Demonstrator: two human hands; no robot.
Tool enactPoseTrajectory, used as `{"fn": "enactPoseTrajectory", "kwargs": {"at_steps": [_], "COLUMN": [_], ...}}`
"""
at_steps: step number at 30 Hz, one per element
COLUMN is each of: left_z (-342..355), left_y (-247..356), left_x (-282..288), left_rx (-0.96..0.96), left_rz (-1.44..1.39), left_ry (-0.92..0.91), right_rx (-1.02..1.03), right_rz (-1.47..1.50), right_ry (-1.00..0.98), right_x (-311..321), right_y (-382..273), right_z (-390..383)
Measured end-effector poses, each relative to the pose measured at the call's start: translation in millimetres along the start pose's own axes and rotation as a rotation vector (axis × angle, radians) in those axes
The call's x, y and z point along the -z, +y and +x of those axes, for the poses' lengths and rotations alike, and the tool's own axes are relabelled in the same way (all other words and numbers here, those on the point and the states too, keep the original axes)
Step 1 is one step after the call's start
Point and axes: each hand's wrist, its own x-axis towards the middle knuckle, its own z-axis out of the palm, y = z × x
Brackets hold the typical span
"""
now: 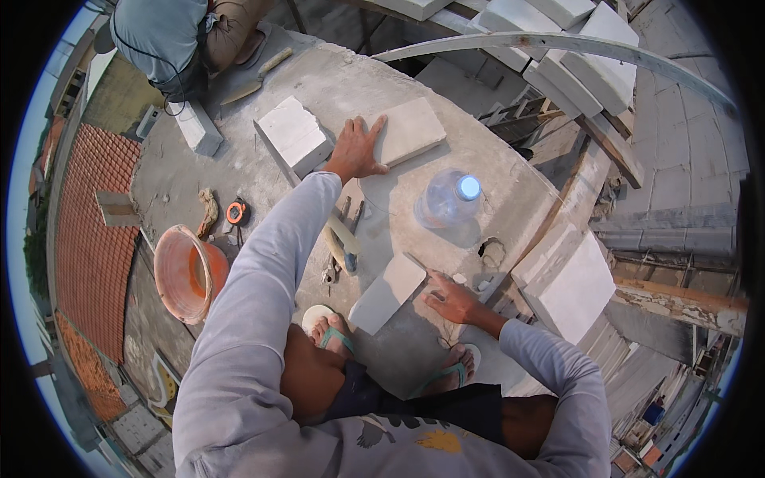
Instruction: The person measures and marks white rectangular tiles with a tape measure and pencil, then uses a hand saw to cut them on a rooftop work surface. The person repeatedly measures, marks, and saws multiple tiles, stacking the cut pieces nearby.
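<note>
Left hand [358, 147] at 12, fingers and thumb spread over the near-left end of a pale block [415, 131]; I can't see underneath, so can't tell if it pinches. Wide splay probably because the block's too broad to wrap. Right hand [453, 301] at 5, fingers loosely bent, nothing in it, just beside the grey slab [388, 293] at 6; contact unclear from my end. Tools near 8, hammer [341, 239] included, probably parked for quick reach; clear bottle [448, 199] at 2 stands upright, orange bucket [191, 275] at 9 likely kept clear of the feet.

Pale block lies flat on the concrete [494, 167] just past 12: creamy, matte, straight-edged, thin side face showing toward 4. Grey slab: flat, narrower, smooth-looking, slanting 7 to 1.
</note>
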Motion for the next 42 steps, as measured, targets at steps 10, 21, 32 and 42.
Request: {"fn": "enactPoseTrajectory", "kwargs": {"at_steps": [10, 21, 32, 42], "left_z": [-8, -135, -364, -359], "left_y": [10, -39, -34, -24], "left_x": [22, 98, 31, -49], "left_rx": [0.203, 0.339, 0.726, 0.920], "left_rz": [-0.256, -1.420, -1.456, -0.541], "left_ry": [-0.035, -0.009, 0.623, 0.661], "right_rx": [0.095, 0.001, 0.744, 0.199], "right_rz": [-0.195, -0.730, -0.341, -0.316], "right_ry": [0.096, -0.060, 0.606, 0.364], "right_x": [-10, 8, -42, -58], "right_y": [51, 0, -138, -162], "right_z": [5, -28, 55, 113]}}
